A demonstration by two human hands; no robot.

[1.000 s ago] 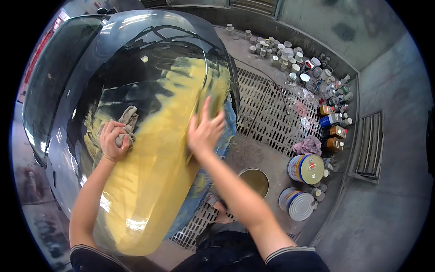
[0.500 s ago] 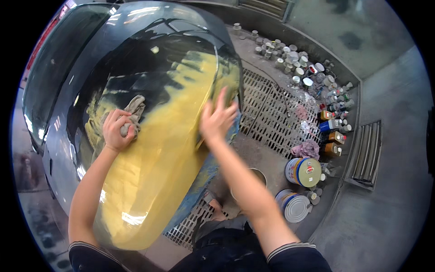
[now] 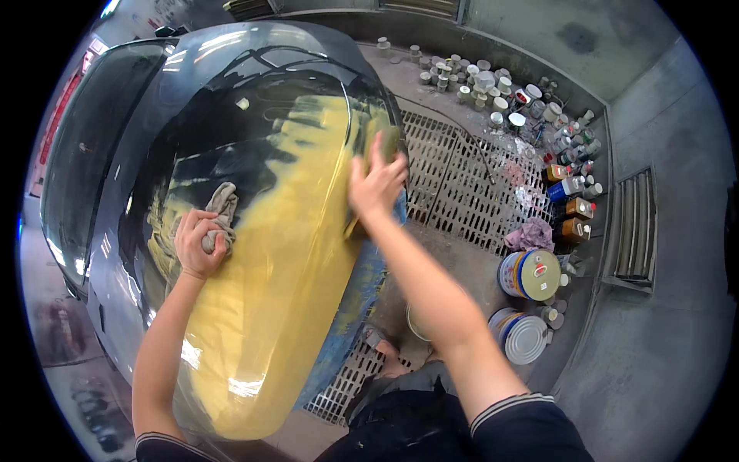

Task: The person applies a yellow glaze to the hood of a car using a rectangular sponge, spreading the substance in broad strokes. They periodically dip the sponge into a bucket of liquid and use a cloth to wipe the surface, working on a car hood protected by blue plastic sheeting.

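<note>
Beneath both hands lies a dark grey car hood (image 3: 289,200), its front half coated in patchy yellow and wet-looking black farther back. My left hand (image 3: 198,245) is closed around a crumpled grey-beige rag (image 3: 223,212) resting on the hood. Along the hood's right edge, my right hand (image 3: 379,181) lies with fingers stretched and spread on the yellow-smeared panel. Whatever lies under its palm is hidden.
A blue, yellow-stained surface (image 3: 342,323) runs below the hood's edge. Metal floor grating (image 3: 454,181) lies to the right. Several small cups, bottles and a crumpled purple cloth (image 3: 530,235) line the wall, with two large cans (image 3: 539,275) nearer me.
The view has shifted slightly. My right hand has moved a little along the hood's edge. My left hand keeps the rag at about the same spot on the hood.
</note>
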